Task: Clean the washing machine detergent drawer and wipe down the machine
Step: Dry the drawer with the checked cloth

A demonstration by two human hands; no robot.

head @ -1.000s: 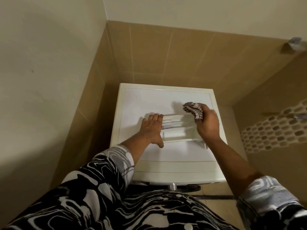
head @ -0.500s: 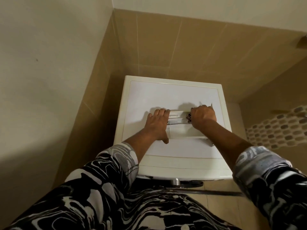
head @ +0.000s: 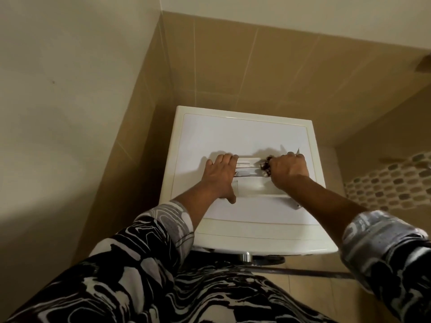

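A: What is in view?

B: Looking down from head height, a white washing machine [head: 242, 136] stands in a tiled corner. The detergent drawer [head: 250, 176] lies out of its slot, resting flat on the machine's top, near the middle and a little toward the right edge. Both hands are on it.

A: What might go wrong from here?

B: I judge the main risk to be the drawer sliding. It sits loose on a smooth top, so a hard scrub could push it toward the right edge or tip it if the steadying hand lifts. Any residue or water left inside could also spill onto the top. The dividers look thin, so forcing the cloth between them might bend one.

A: How are the hands holding?

B: The left hand [head: 219, 177] lies flat and spread, palm down, over the drawer's left end. Its fingers reach onto the machine's top and its thumb points toward the front edge. It presses rather than grasps and holds nothing. The right hand [head: 288, 171] is curled into a closed fist around a patterned cloth [head: 265, 167]. Only a small bunch of cloth shows at the thumb side, touching the drawer's compartments near its right end.

A: Is the slot visible?

B: No, the machine's front is hidden below its front edge.
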